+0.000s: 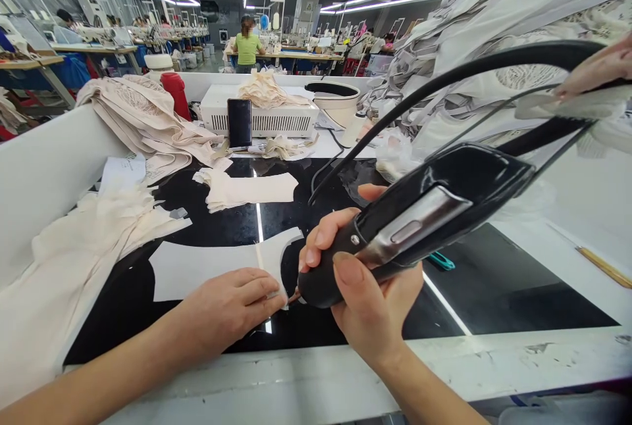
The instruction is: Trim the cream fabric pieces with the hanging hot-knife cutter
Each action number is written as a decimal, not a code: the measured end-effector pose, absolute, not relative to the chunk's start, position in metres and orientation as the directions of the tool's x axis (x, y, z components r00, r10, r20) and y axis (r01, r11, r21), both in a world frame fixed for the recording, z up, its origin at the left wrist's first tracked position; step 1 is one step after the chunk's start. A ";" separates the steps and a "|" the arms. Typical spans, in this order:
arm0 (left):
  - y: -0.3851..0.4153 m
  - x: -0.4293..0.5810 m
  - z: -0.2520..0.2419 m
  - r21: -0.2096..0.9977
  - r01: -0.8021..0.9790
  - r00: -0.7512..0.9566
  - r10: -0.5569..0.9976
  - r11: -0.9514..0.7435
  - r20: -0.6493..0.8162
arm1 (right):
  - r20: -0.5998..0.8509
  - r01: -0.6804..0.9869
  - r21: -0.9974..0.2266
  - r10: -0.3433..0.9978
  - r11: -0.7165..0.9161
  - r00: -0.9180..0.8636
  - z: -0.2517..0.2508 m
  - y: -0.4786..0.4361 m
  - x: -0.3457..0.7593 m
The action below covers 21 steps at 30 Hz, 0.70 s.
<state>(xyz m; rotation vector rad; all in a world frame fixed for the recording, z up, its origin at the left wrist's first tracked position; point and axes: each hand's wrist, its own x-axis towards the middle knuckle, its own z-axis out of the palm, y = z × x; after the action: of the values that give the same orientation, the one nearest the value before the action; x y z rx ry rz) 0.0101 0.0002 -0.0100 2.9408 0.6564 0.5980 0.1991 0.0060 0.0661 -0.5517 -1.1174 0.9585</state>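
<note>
A white fabric piece [207, 264] with curved edges lies on the black glossy board [498, 287]. My left hand [237, 303] holds its right end, fingertips pressed together at the edge. In my right hand [372, 300] is a black corded handheld tool [429, 188] with a silver trigger. My fingers wrap round its rounded front end, and the body slants up to the right. The tip points at the fabric's edge, close beside my left fingertips; whether it touches is hard to see. Behind the tool, partly hidden, is a teal cutter [441, 260].
Pale fabric piles lie at the left [74, 247], with a small cream stack [254, 189] on the board. At the back stand a white vented box [286, 124], a phone [239, 124] and a bucket [338, 106]. Grey garments [474, 50] tower at right. A person [247, 47] sits farther off.
</note>
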 end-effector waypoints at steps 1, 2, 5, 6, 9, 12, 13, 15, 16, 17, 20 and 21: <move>0.000 0.010 -0.010 0.149 0.395 0.834 0.422 -0.907 0.355 | 0.496 -0.359 -0.786 0.860 0.503 0.119 0.066 0.006 0.199; 0.001 0.010 -0.011 0.148 0.393 0.836 0.420 -0.908 0.353 | 0.496 -0.357 -0.787 0.860 0.503 0.119 0.066 0.005 0.199; 0.001 0.010 -0.011 0.143 0.388 0.838 0.413 -0.911 0.357 | 0.487 -0.332 -0.802 0.865 0.496 0.117 0.066 0.003 0.199; 0.001 0.010 -0.011 0.142 0.390 0.836 0.414 -0.910 0.360 | 0.482 -0.322 -0.809 0.869 0.492 0.115 0.066 0.003 0.200; 0.001 0.010 -0.010 0.152 0.396 0.828 0.424 -0.905 0.367 | 0.475 -0.320 -0.813 0.872 0.486 0.117 0.067 0.003 0.200; 0.001 0.010 -0.010 0.163 0.395 0.828 0.427 -0.904 0.364 | 0.483 -0.345 -0.798 0.867 0.494 0.124 0.067 0.004 0.200; 0.001 0.010 -0.010 0.163 0.394 0.828 0.427 -0.904 0.364 | 0.485 -0.352 -0.795 0.866 0.494 0.120 0.067 0.004 0.200; 0.001 0.010 -0.010 0.162 0.397 0.826 0.429 -0.903 0.366 | 0.487 -0.361 -0.793 0.867 0.490 0.107 0.066 0.004 0.199; 0.001 0.010 -0.011 0.163 0.398 0.824 0.430 -0.903 0.369 | 0.489 -0.365 -0.792 0.866 0.490 0.102 0.066 0.004 0.199; 0.001 0.011 -0.010 0.164 0.397 0.823 0.429 -0.903 0.372 | 0.492 -0.368 -0.789 0.865 0.492 0.103 0.065 0.004 0.198; 0.001 0.011 -0.010 0.175 0.385 0.825 0.423 -0.906 0.375 | 0.497 -0.355 -0.789 0.861 0.501 0.110 0.064 0.004 0.198; 0.001 0.011 -0.009 0.183 0.388 0.821 0.429 -0.903 0.376 | 0.498 -0.348 -0.792 0.860 0.502 0.110 0.064 0.004 0.198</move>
<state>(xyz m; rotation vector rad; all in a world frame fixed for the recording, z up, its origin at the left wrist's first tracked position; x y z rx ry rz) 0.0105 0.0014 -0.0094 2.9038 0.6529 0.6352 0.1976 0.0039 0.0643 -0.5602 -1.1337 0.9588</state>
